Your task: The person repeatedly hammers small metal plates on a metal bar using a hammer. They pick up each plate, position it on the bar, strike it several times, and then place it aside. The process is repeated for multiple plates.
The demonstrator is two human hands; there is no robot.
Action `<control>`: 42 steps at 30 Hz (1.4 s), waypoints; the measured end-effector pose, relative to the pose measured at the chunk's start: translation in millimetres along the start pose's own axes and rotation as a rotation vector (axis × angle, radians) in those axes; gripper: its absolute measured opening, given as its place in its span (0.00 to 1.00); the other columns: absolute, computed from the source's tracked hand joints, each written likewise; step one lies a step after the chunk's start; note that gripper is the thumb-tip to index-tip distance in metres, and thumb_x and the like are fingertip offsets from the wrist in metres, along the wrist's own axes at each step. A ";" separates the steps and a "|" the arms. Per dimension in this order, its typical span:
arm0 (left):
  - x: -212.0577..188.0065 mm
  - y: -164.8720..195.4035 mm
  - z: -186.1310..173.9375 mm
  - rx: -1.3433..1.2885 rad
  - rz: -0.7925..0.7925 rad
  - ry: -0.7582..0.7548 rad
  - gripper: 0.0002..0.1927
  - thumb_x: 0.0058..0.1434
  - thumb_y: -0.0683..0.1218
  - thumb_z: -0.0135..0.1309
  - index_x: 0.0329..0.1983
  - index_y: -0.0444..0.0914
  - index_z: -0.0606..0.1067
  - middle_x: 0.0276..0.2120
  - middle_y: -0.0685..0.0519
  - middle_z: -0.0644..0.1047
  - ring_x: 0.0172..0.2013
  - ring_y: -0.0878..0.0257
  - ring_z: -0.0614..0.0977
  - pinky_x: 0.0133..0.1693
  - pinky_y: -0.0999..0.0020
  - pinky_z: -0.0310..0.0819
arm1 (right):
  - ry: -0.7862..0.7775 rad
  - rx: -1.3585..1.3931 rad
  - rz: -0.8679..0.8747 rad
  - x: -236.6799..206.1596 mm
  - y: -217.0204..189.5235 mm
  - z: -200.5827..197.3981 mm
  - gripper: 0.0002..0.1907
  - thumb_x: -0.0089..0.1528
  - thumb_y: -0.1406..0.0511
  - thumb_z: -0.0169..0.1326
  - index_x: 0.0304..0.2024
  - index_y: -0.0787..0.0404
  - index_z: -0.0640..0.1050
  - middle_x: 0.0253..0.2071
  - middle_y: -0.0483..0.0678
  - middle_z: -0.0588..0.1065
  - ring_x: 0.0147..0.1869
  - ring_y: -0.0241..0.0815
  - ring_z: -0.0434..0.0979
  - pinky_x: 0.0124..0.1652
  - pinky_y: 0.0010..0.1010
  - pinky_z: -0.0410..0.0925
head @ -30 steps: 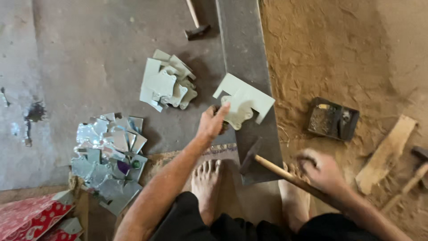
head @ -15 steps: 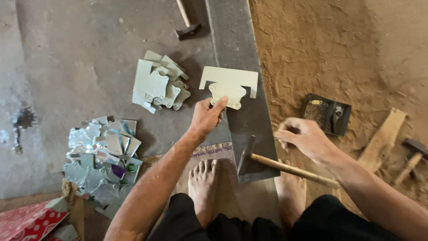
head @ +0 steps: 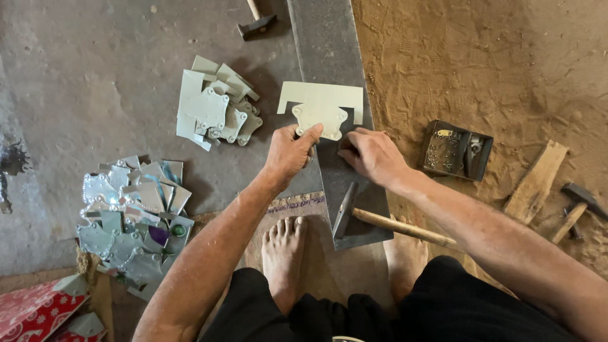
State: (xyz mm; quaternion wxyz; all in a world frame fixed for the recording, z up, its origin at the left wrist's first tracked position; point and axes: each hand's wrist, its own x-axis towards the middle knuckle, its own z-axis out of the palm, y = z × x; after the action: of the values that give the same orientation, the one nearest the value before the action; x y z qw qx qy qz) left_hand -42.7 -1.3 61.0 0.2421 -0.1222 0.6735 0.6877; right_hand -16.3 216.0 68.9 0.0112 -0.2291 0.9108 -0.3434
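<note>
Both hands on the pale sheet-metal piece [head: 322, 109] lying flat on the grey steel slab [head: 324, 44]. Piece sits at mid-slab, just far of the hands. It's a wide rectangle with a scalloped tab sticking out the near edge; long axis runs left-right across the slab, tab points near, toward the person.

Left hand [head: 289, 154]: fingers curled, thumb and fingertips pinching the tab's near-left edge. Right hand [head: 373, 155]: fingers bent, tips pressed on the slab touching the tab's near-right corner; can't tell if it actually grips the piece.

Hammer [head: 380, 221] lies on the near end of the slab, head left, wooden handle running right, untouched. Slab's long axis runs near-far.

Left of the slab on the concrete floor [head: 95, 76]: stack of matching pale blanks [head: 212, 107], and nearer, a heap of shiny embossed pieces [head: 130, 215]. Right, on sand: black tray of small parts [head: 457, 151], wood offcut [head: 536, 182]. Second hammer [head: 256, 22] at far edge.
</note>
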 end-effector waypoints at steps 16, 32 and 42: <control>-4.8 -25.6 18.5 0.421 0.201 0.183 0.19 0.57 0.56 0.61 0.41 0.37 0.83 0.28 0.47 0.84 0.29 0.62 0.85 0.35 0.62 0.77 | -0.691 -0.186 0.461 -140.8 -8.6 -34.1 0.29 0.57 0.42 0.59 0.38 0.60 0.78 0.36 0.53 0.74 0.38 0.48 0.75 0.36 0.45 0.71; -14.0 -21.5 25.8 0.668 0.282 0.293 0.21 0.59 0.61 0.59 0.35 0.39 0.82 0.27 0.42 0.81 0.32 0.43 0.84 0.38 0.50 0.77 | -0.018 0.005 0.358 -136.8 -28.4 -67.6 0.13 0.67 0.58 0.51 0.36 0.62 0.71 0.17 0.50 0.71 0.17 0.42 0.71 0.19 0.36 0.64; -14.3 -25.1 25.4 0.746 0.359 0.330 0.20 0.58 0.62 0.59 0.36 0.41 0.83 0.30 0.41 0.82 0.35 0.39 0.82 0.39 0.46 0.75 | -0.123 -0.167 0.443 -99.7 -56.9 -79.6 0.15 0.65 0.56 0.51 0.38 0.63 0.70 0.18 0.56 0.72 0.21 0.58 0.73 0.23 0.47 0.65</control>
State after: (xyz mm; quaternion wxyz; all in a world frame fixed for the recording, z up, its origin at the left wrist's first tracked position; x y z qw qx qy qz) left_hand -14.0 20.7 47.9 0.0358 -0.0157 0.9157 0.4000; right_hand 82.1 270.3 152.0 0.1225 -0.0445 0.9616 -0.2415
